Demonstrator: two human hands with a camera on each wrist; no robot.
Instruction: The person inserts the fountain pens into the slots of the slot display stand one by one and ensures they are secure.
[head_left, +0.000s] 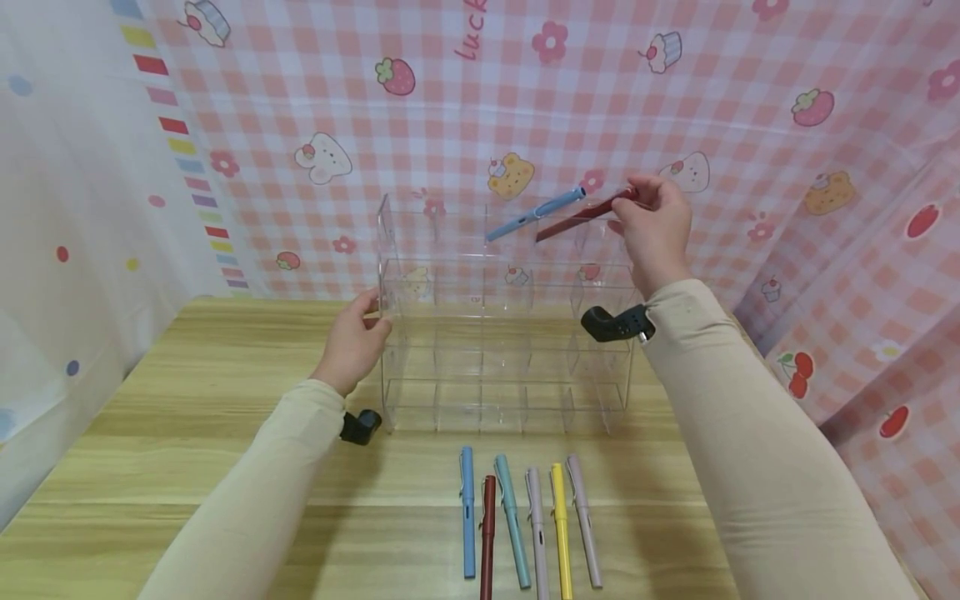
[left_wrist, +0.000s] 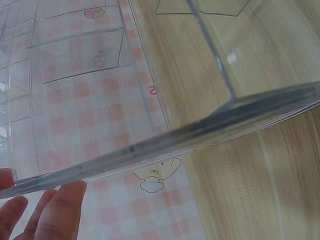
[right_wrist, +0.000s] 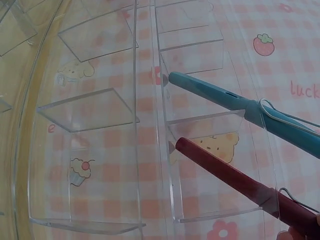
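A clear plastic rack (head_left: 383, 358) with several tiers and dividers stands upright on the table. At its left side panel (left_wrist: 150, 142), my left hand (head_left: 351, 343) grips the edge, with fingertips on both sides of the panel. My right hand (head_left: 660, 232) pinches the upper end of a dark red pen (head_left: 581, 219) over the top tier. The pen's lower end (right_wrist: 187, 146) meets a compartment of that tier, tilted. In the compartment to its left leans a blue pen (head_left: 536, 215), which nothing holds.
In front of the rack lie several pens side by side: blue (head_left: 468, 517), dark red (head_left: 487, 533), teal (head_left: 513, 521), pale purple (head_left: 537, 533), yellow (head_left: 561, 529) and another pale purple (head_left: 584, 521). A pink checked cloth (head_left: 465, 125) hangs behind the wooden table (head_left: 187, 400).
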